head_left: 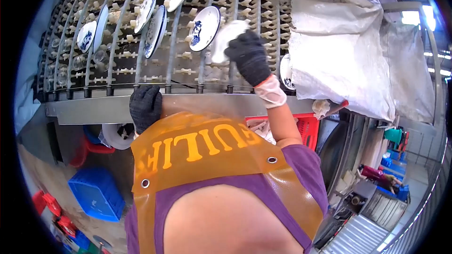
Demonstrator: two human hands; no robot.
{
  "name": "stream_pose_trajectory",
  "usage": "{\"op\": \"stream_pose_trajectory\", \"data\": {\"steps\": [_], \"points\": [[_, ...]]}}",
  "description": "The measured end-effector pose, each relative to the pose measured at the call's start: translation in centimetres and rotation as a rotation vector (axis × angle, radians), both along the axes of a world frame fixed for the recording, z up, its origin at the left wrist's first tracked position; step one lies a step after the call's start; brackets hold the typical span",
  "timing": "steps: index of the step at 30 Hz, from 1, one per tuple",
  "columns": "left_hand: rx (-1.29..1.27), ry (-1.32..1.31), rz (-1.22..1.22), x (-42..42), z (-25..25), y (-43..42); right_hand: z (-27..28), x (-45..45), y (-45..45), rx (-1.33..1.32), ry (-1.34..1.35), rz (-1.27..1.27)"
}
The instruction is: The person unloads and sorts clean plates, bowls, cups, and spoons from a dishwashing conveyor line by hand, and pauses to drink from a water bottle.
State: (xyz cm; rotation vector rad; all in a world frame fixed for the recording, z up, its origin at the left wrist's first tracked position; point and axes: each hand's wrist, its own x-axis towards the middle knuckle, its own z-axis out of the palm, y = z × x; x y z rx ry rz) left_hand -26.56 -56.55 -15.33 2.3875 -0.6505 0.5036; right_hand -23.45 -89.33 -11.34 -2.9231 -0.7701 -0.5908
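Observation:
Near the middle of the rack conveyor, a white plate [225, 42], smeared by motion, is in my right hand [248, 57]. That hand wears a black glove with a pale cuff, and its fingers are closed on the plate's right side. A blue-patterned plate [205, 29] stands tilted among the pegs just left of it. My left hand [145, 108], also black-gloved, is curled over the metal edge [197, 103] at the conveyor's front. More plates lean in the rack to the left, among them an oval dish [155, 32] and a small patterned plate [86, 36].
White sheeting [339, 51] hangs over the conveyor's right side, partly hiding another plate [286, 71]. Clear glass-like items [100, 56] sit among the left pegs. Below the edge are a red crate [308, 130], a white bucket [117, 135] and a blue crate [96, 194].

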Motion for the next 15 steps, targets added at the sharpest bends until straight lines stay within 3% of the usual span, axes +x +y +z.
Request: {"op": "stream_pose_trajectory", "data": {"steps": [1, 3, 5, 6, 9, 11, 15], "points": [[-0.005, -0.001, -0.005, 0.0, 0.0, -0.1, -0.4, 0.0, 0.7, -0.062, 0.040, 0.048], [-0.009, -0.012, -0.015, -0.1, -0.3, -0.3, -1.1, -0.5, 0.8, 0.098, -0.105, 0.030], [-0.012, -0.011, -0.012, -0.4, -0.3, -0.7, -3.3, -0.5, -0.6, 0.696, 0.124, -0.447], [-0.017, -0.028, -0.014, -0.4, 0.0, -1.0, -3.0, -1.9, -2.7, 0.337, -0.063, -0.411], [-0.004, -0.051, -0.006, -0.6, -0.2, -1.8, -7.0, -6.4, -8.0, 0.100, -0.025, -0.885], [0.015, -0.058, -0.005, -0.7, -0.4, -2.2, -9.6, -8.9, -11.4, -0.095, 0.172, -1.092], [0.019, -0.036, -0.005, -0.9, -0.7, -2.7, -11.4, -10.8, -13.6, -0.030, 0.245, -1.167]]}}
